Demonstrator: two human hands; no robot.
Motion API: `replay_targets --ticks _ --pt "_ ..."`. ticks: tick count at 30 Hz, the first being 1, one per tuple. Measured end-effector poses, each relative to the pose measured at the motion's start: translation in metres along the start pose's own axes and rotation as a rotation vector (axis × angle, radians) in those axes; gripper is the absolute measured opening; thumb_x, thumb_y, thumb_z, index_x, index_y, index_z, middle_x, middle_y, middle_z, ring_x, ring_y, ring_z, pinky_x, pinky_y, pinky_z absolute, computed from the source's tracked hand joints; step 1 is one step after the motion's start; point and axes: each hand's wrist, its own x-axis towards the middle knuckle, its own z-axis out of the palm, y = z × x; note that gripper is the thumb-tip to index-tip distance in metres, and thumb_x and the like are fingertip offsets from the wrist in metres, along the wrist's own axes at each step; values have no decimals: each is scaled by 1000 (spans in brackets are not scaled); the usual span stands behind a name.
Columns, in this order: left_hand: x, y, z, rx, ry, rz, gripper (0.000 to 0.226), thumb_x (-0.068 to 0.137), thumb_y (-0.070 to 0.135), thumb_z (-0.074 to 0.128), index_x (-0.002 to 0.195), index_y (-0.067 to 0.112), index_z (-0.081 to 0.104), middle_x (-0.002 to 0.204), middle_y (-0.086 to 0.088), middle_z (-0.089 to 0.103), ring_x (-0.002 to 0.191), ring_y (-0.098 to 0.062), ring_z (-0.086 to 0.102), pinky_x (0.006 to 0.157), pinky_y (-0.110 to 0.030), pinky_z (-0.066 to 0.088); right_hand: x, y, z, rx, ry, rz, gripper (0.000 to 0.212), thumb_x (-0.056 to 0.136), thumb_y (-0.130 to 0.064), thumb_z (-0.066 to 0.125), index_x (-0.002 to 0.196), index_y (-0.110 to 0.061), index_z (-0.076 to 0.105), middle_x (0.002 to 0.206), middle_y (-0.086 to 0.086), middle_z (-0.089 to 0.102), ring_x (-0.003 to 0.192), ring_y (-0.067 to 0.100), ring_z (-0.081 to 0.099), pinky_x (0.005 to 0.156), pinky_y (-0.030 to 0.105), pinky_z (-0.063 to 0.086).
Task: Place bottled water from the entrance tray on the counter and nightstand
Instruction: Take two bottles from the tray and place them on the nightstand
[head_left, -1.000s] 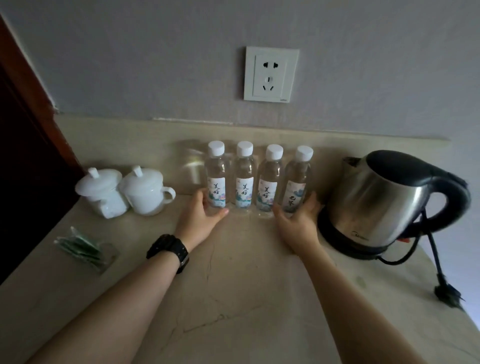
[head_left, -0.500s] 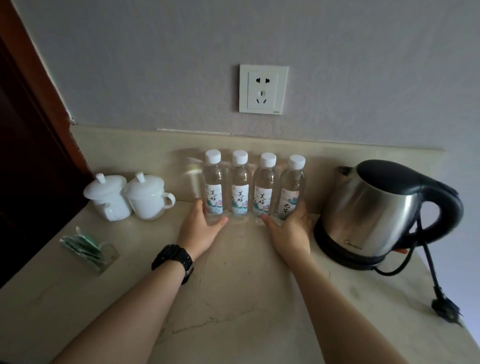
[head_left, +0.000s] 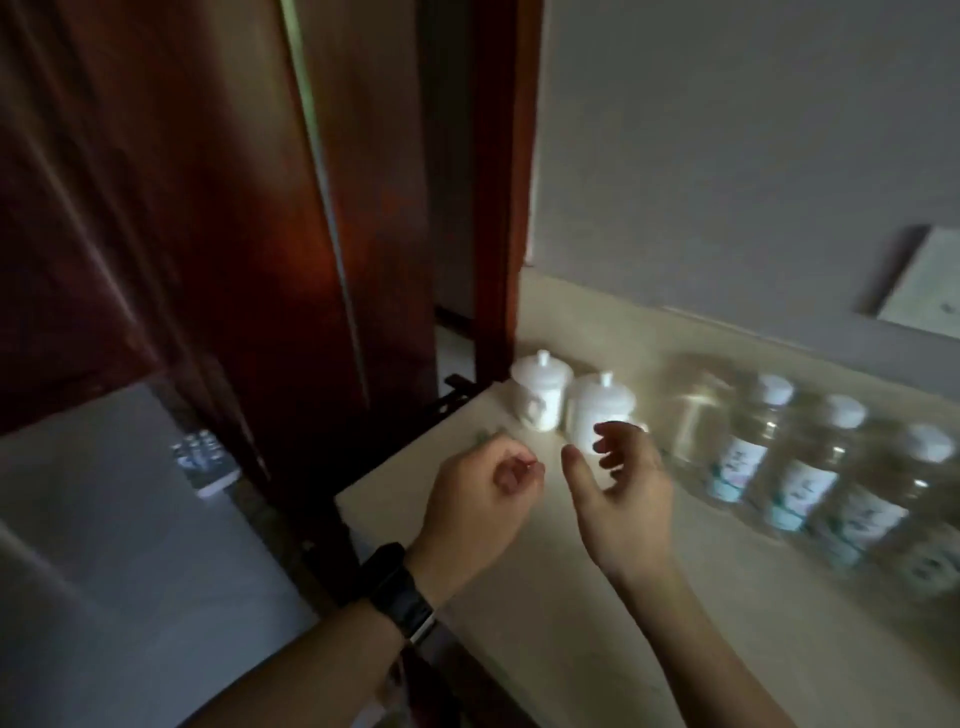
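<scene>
Several clear water bottles with white caps stand in a row on the beige stone counter (head_left: 597, 613) against its back wall; the nearest one to my hands is the left bottle (head_left: 748, 441), and the rest trail off blurred to the right. My left hand (head_left: 480, 501), with a black watch on its wrist, hovers over the counter's left end with fingers curled in and nothing in them. My right hand (head_left: 618, 493) is beside it, fingers apart and empty, left of the bottles and in front of a white cup.
Two white lidded cups (head_left: 543, 397) stand at the counter's back left corner. A dark red wooden door frame (head_left: 498, 208) rises beyond the counter's left edge. A remote control (head_left: 205, 460) lies on a grey surface at lower left. A wall socket (head_left: 930, 283) is at far right.
Both hands have come off the bottle row and moved left. The view has swung left, so the kettle is out of sight and the door frame fills the left.
</scene>
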Motion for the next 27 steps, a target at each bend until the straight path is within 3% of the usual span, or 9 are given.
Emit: replay_targets --ticks 3,7,10,13,22,27 --pt "-11 -29 -114 101 182 -73 5 84 26 70 80 25 66 68 10 66 66 -7 65 61 -22 51 -10 -65 86 108 -224 -125 28 77 -46 63 99 -29 61 85 -6 65 80 13 62 68 34 51" --pt "-49 -65 -250 187 481 -192 16 84 13 72 77 26 66 68 4 65 59 -8 60 58 -28 50 -47 -148 198 240 -479 -255 13 85 -31 70 95 -26 64 79 -7 65 82 14 63 70 31 50" --pt "-78 -89 -329 269 654 -261 23 81 10 74 73 28 65 70 6 67 56 -4 58 56 -19 47 -84 -201 273 348 -624 -293 10 83 -24 74 90 -26 67 74 -9 64 77 11 63 69 26 49" --pt "-100 -112 -396 293 775 -322 21 81 10 75 72 26 65 68 6 67 53 -3 56 55 -17 46 -114 -241 335 422 -734 -278 22 84 -16 73 79 -35 62 68 -10 65 65 4 63 62 15 48" --pt "-79 -178 -529 277 827 -303 10 81 7 75 82 15 69 72 8 68 63 -5 61 61 -14 48 -127 -297 468 436 -773 -267 30 85 -8 69 78 -36 60 69 -9 67 64 -1 62 59 10 47" --pt "-35 -250 -576 267 843 -334 15 81 9 75 78 22 68 72 15 68 63 0 60 64 -11 44 -105 -306 561 412 -799 -252 22 87 -9 67 84 -29 62 69 -8 65 62 -6 60 56 9 45"
